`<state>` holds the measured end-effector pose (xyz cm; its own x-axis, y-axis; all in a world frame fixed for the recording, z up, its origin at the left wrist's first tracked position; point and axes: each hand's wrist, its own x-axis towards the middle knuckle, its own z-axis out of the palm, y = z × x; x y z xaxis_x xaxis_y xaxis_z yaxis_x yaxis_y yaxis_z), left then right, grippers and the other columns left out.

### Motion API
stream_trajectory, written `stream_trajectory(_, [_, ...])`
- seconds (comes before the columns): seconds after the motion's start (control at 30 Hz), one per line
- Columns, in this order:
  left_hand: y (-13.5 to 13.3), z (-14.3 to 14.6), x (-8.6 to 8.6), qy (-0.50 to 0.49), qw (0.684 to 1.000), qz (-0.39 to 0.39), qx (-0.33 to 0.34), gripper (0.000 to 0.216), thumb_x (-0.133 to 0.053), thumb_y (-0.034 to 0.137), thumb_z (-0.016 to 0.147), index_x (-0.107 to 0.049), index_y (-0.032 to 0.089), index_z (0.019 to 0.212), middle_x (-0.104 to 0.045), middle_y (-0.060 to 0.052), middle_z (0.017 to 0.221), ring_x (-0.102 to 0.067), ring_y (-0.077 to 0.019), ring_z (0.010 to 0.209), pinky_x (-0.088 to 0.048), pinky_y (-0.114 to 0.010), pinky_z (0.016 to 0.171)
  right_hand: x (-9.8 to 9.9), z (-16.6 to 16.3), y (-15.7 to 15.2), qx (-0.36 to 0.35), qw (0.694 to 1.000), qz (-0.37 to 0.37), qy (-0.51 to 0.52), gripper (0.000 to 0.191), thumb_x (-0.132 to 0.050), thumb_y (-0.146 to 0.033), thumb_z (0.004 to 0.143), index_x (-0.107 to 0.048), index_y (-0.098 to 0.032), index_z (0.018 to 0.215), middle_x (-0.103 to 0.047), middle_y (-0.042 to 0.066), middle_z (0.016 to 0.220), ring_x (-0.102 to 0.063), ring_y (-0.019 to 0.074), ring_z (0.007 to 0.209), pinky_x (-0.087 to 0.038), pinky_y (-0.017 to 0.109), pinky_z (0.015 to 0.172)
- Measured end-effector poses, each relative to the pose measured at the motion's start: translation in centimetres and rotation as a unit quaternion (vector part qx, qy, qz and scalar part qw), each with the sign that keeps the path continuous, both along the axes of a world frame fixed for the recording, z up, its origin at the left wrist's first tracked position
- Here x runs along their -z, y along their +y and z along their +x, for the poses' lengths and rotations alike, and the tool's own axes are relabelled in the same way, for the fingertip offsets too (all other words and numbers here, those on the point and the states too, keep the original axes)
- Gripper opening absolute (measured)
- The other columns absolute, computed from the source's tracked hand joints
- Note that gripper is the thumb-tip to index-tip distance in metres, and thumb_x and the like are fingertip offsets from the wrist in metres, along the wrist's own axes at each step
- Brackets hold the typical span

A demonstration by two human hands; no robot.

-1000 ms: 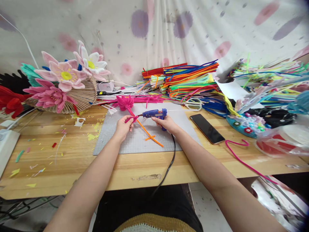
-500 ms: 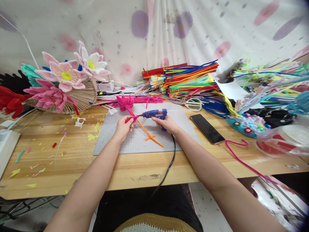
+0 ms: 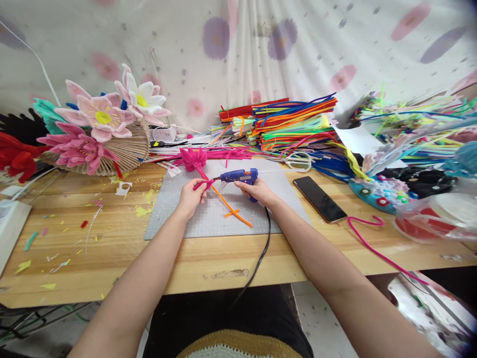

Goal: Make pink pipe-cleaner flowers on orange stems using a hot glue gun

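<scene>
My left hand (image 3: pixel 191 197) is closed on a short magenta pipe cleaner piece (image 3: pixel 203 184), pinched between thumb and fingers. In my right hand (image 3: pixel 255 189) is a blue hot glue gun (image 3: pixel 236 175), its nozzle pointing left and at or very near the magenta piece. A clear glue stick (image 3: pixel 274 170) sticks out of the gun's back. Just beyond the left hand lies a magenta pipe cleaner flower head (image 3: pixel 194 159) on a grey cutting mat (image 3: pixel 169 219). An orange pipe cleaner (image 3: pixel 229 206) slants across the mat, with a short orange piece (image 3: pixel 231 213) crossing near it.
A black phone (image 3: pixel 319 199) and scissors (image 3: pixel 298 161) lie to the right. Bundles of coloured pipe cleaners (image 3: pixel 294 122) are stacked at the back. Finished fuzzy flowers (image 3: pixel 102 117) stand at left, near scattered scraps (image 3: pixel 141 211). The gun's black cord (image 3: pixel 265 248) hangs over the table edge.
</scene>
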<state>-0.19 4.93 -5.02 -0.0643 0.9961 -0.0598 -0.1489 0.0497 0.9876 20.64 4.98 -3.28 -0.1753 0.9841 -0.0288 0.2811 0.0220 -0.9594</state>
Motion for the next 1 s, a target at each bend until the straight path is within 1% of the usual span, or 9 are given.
stream_trajectory(0.1, [0.03,-0.05,-0.05,-0.011,1.0,0.0,-0.005,0.011,-0.062,0.018,0.069,-0.057,0.013,0.078,-0.05,0.004,0.049,-0.04,-0.0043,0.036,-0.027,-0.014,0.03,-0.09,0.13,-0.07,0.002,1.0,-0.005,-0.003,0.042,-0.063,-0.057,0.062,-0.047,-0.018,0.06,-0.044,-0.004,0.047,-0.037,0.007,0.043,-0.028,0.023,0.043])
stream_trajectory(0.27, [-0.02,-0.02,-0.24,-0.013,1.0,-0.002,-0.007,0.01,-0.06,0.016,0.07,-0.057,0.013,0.079,-0.049,0.004,0.047,-0.041,-0.005,0.038,-0.027,-0.014,0.03,0.26,0.15,0.11,-0.03,0.999,0.013,-0.001,0.042,-0.062,-0.057,0.064,-0.047,-0.018,0.058,-0.045,-0.004,0.048,-0.037,0.0072,0.044,-0.029,0.023,0.044])
stream_trajectory(0.47, [-0.13,-0.03,-0.5,-0.03,0.999,-0.01,-0.01,0.013,-0.063,0.016,0.067,-0.056,0.013,0.078,-0.05,0.004,0.05,-0.041,-0.004,0.038,-0.025,-0.014,0.03,-0.19,0.4,0.07,0.022,1.0,-0.004,-0.001,0.042,-0.063,-0.056,0.062,-0.047,-0.017,0.058,-0.046,-0.003,0.049,-0.038,0.007,0.043,-0.03,0.023,0.043])
stream_trajectory(0.7, [-0.09,-0.03,-0.46,-0.035,0.999,-0.007,-0.009,0.012,-0.061,0.014,0.068,-0.056,0.012,0.079,-0.051,0.003,0.051,-0.041,-0.0043,0.039,-0.025,-0.014,0.03,-0.51,0.15,-0.18,0.004,1.0,0.003,0.0,0.042,-0.062,-0.056,0.062,-0.047,-0.017,0.06,-0.045,-0.005,0.048,-0.037,0.0067,0.044,-0.029,0.022,0.044])
stream_trajectory(0.9, [-0.12,0.01,-0.52,-0.039,0.999,-0.009,-0.014,0.012,-0.062,0.015,0.067,-0.056,0.012,0.078,-0.052,0.003,0.053,-0.041,-0.0042,0.038,-0.025,-0.014,0.03,-0.12,0.28,0.1,0.036,0.999,-0.014,-0.018,0.042,-0.063,-0.056,0.061,-0.046,-0.018,0.059,-0.043,-0.005,0.047,-0.037,0.0067,0.043,-0.028,0.022,0.043])
stream_trajectory(1.0, [-0.12,0.05,-0.54,-0.04,0.999,-0.008,-0.016,0.012,-0.062,0.014,0.067,-0.056,0.012,0.078,-0.054,0.002,0.055,-0.042,-0.0039,0.039,-0.025,-0.014,0.03,-0.1,0.27,0.06,0.032,0.999,-0.009,-0.015,0.042,-0.062,-0.056,0.062,-0.046,-0.018,0.06,-0.043,-0.005,0.047,-0.036,0.0065,0.043,-0.028,0.022,0.043])
